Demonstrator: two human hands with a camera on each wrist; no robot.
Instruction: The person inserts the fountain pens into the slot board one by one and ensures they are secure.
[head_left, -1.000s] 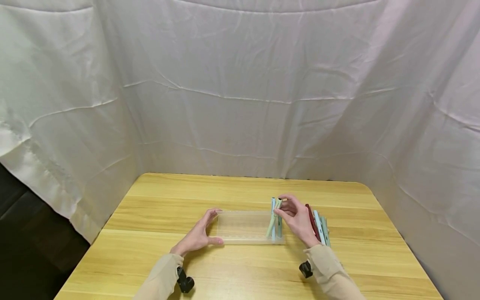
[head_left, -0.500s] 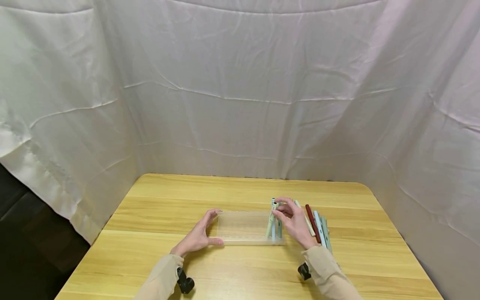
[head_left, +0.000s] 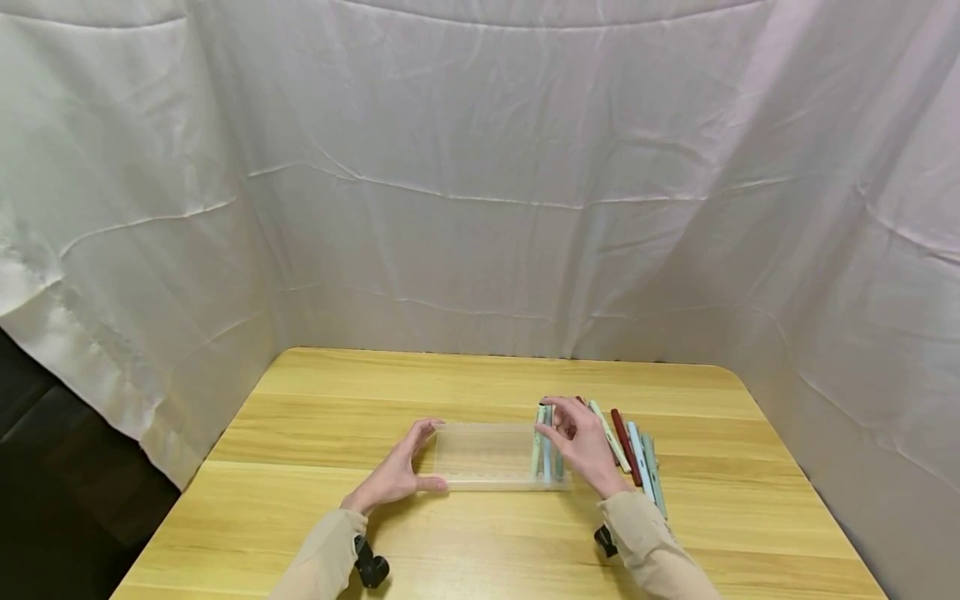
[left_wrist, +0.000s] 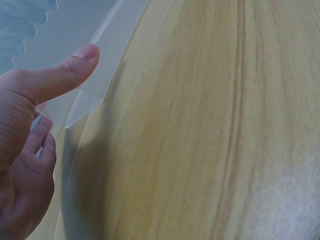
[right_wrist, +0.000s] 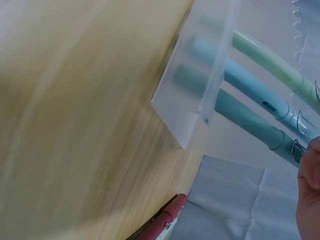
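A clear plastic pen rack (head_left: 480, 450) with a notched edge lies on the table. My left hand (head_left: 397, 475) holds its left end, thumb (left_wrist: 75, 65) over the front lip and the other fingers behind. At the rack's right end, a light green pen (right_wrist: 270, 62), a light blue pen (right_wrist: 250, 85) and a teal pen (right_wrist: 250, 122) lean side by side, their lower ends behind the lip. With thumb and index finger, my right hand (head_left: 588, 446) pinches the light green pen near its top; in the right wrist view that contact is out of frame.
To the right of the rack lie several loose pens, among them a pale green pen (head_left: 609, 435), a dark red pen (head_left: 626, 447) and a light blue pen (head_left: 641, 462). A pale curtain (head_left: 480, 250) hangs around the wooden table (head_left: 480, 542).
The light green pen has gone from slanting across the others to lining up beside the light blue one. My right hand has shifted left with it; my left hand stays put.
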